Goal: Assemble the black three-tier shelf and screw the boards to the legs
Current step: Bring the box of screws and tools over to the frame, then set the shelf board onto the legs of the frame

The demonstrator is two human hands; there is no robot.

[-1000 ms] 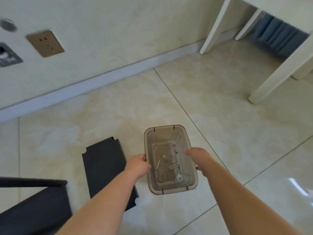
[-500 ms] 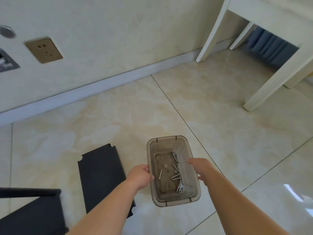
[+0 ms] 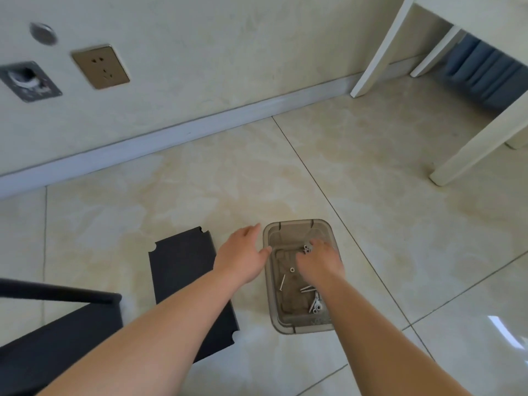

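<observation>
Head view shows a clear plastic tub (image 3: 300,321) standing on the tiled floor (image 3: 257,181), with loose screws (image 3: 313,301) scattered across its bottom. The right hand (image 3: 318,262) is down inside the tub, its fingers curled over a small cluster of screws near the far end; whether that grip already pinches one is hard to tell, since the knuckles hide the fingertips. The left hand (image 3: 243,257) rests beside the tub's left wall, fingers relaxed and straight, thumb at the rim, holding nothing. Just left of it a black shelf board (image 3: 183,270) with notched corners lies flat on the floor, and a part-built black frame (image 3: 57,310) sits at the lower left edge.

The step in hand looks like gathering fasteners. To do it well, the left hand should steady the tub wall so it does not skid on the slick tile, while the right picks out one screw at a time rather than scooping.
</observation>
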